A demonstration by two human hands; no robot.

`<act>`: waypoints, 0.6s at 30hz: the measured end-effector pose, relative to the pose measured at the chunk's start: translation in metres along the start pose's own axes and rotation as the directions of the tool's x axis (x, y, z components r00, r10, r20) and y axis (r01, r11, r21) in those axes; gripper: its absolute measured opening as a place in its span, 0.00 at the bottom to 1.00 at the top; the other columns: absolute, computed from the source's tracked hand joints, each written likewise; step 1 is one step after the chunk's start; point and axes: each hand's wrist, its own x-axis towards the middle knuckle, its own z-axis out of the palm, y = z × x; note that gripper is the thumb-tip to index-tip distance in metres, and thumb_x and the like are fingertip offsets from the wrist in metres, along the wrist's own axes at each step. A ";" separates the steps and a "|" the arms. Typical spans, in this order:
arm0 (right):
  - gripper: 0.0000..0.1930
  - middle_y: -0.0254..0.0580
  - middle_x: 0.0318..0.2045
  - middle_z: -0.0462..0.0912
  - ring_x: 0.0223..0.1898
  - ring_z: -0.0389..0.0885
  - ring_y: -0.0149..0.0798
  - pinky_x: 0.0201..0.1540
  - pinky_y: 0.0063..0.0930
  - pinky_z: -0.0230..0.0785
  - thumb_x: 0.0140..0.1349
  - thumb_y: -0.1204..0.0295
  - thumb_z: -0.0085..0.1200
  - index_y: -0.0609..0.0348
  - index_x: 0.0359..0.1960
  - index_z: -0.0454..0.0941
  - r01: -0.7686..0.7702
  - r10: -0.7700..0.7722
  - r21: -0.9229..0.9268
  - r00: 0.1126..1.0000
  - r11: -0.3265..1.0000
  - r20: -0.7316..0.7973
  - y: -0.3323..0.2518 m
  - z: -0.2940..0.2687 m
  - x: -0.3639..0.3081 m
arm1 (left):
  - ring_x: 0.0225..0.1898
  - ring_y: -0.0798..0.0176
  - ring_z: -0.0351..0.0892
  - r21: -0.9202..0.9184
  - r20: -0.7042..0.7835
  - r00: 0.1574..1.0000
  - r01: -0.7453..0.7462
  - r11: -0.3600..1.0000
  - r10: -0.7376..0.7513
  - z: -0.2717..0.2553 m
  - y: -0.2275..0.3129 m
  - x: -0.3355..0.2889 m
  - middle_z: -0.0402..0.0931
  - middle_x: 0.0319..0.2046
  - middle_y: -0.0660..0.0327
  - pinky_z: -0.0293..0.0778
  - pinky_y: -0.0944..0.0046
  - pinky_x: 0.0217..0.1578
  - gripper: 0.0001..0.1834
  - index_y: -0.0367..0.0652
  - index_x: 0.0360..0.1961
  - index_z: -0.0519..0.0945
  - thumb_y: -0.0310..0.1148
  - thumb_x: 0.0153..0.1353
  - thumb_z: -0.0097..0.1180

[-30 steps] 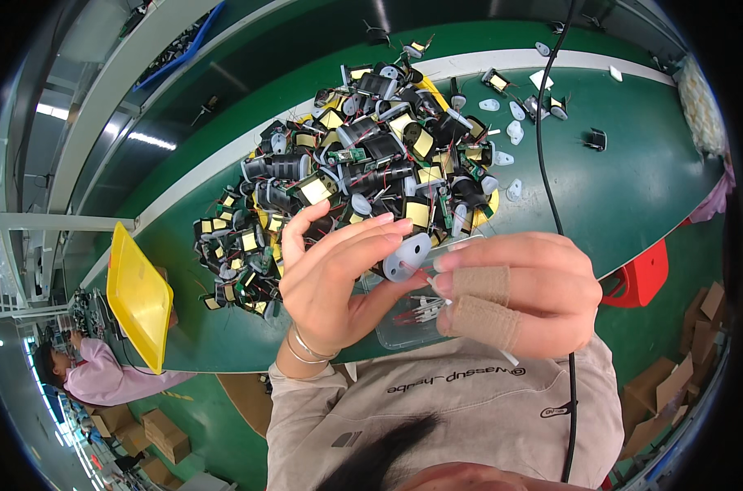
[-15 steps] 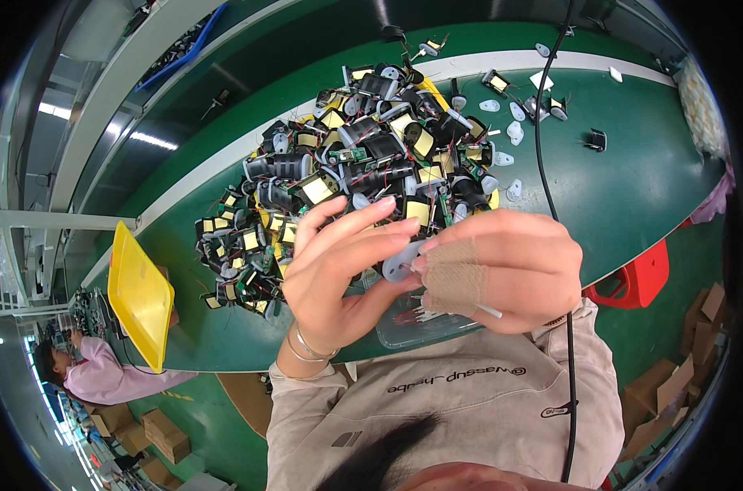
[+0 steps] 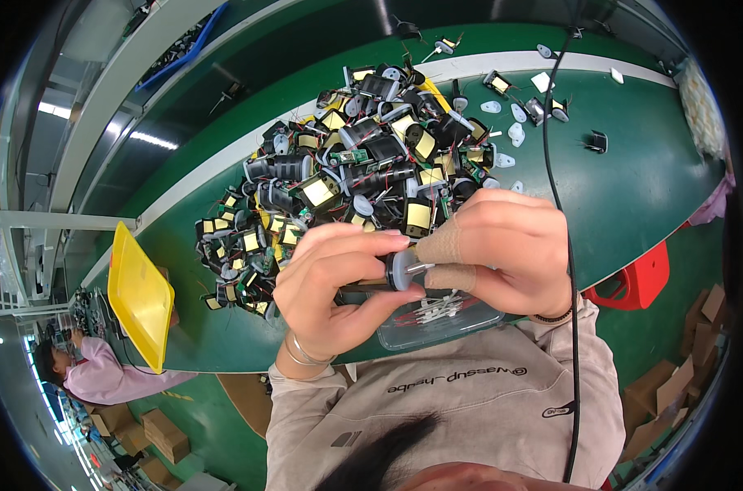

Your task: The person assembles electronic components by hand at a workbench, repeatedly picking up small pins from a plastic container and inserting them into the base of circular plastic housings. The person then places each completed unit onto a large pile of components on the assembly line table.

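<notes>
My left hand [image 3: 330,282] is closed round a small black motor-like part with a pale grey round end disc [image 3: 402,270]. The disc faces right, and its black body is mostly covered by the fingers. My right hand [image 3: 515,250], with tan tape round some fingers, pinches a thin metallic pin [image 3: 419,268] that meets the middle of the disc. Whether the pin is inside the disc or only against it, I cannot tell. Just below both hands lies a clear plastic tray [image 3: 396,337] with thin white sticks in it.
Beyond my hands rises a heap of black motor-like parts [image 3: 380,147] with yellow pads and wires. Loose grey caps [image 3: 515,133] lie right of it. A black cable [image 3: 549,164] hangs past my right hand. A yellow tray [image 3: 138,295] stands left; a co-worker [image 3: 114,372] sits beyond.
The left hand has turned, so the disc is now edge-on with the black body showing behind it. My right hand has shifted slightly up and left, and the pin is now visible at the disc.
</notes>
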 end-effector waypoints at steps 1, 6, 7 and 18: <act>0.14 0.36 0.22 0.77 0.21 0.74 0.35 0.22 0.25 0.66 0.38 0.74 0.66 0.60 0.30 0.80 0.042 -0.043 -0.041 0.999 0.998 -0.014 0.000 0.002 -0.001 | 0.32 0.58 0.81 -0.066 -0.029 0.999 0.041 0.997 -0.043 0.003 0.000 -0.002 0.81 0.33 0.51 0.74 0.66 0.34 0.19 0.39 0.28 0.73 0.28 0.37 0.72; 0.17 0.35 0.21 0.77 0.21 0.73 0.35 0.22 0.24 0.66 0.36 0.72 0.67 0.61 0.31 0.80 0.042 -0.056 -0.197 0.996 0.979 -0.068 -0.005 0.003 0.003 | 0.34 0.55 0.81 -0.147 -0.128 0.978 0.143 0.979 -0.162 0.005 0.007 -0.004 0.80 0.34 0.48 0.75 0.64 0.34 0.17 0.36 0.30 0.74 0.24 0.39 0.69; 0.17 0.36 0.21 0.77 0.21 0.73 0.35 0.22 0.25 0.66 0.35 0.72 0.67 0.61 0.32 0.80 0.029 -0.041 -0.198 0.997 0.980 -0.058 -0.004 0.002 0.001 | 0.34 0.54 0.82 -0.144 -0.126 0.977 0.152 0.978 -0.171 0.005 0.007 -0.004 0.80 0.35 0.47 0.76 0.63 0.35 0.16 0.34 0.31 0.75 0.22 0.39 0.68; 0.17 0.35 0.21 0.75 0.20 0.72 0.34 0.20 0.24 0.65 0.35 0.75 0.64 0.62 0.32 0.80 -0.032 0.029 -0.207 0.999 0.978 -0.019 -0.006 -0.002 -0.001 | 0.35 0.52 0.82 -0.080 -0.132 0.987 0.079 0.994 -0.089 0.003 0.007 -0.006 0.79 0.34 0.41 0.78 0.62 0.38 0.15 0.30 0.30 0.77 0.18 0.38 0.67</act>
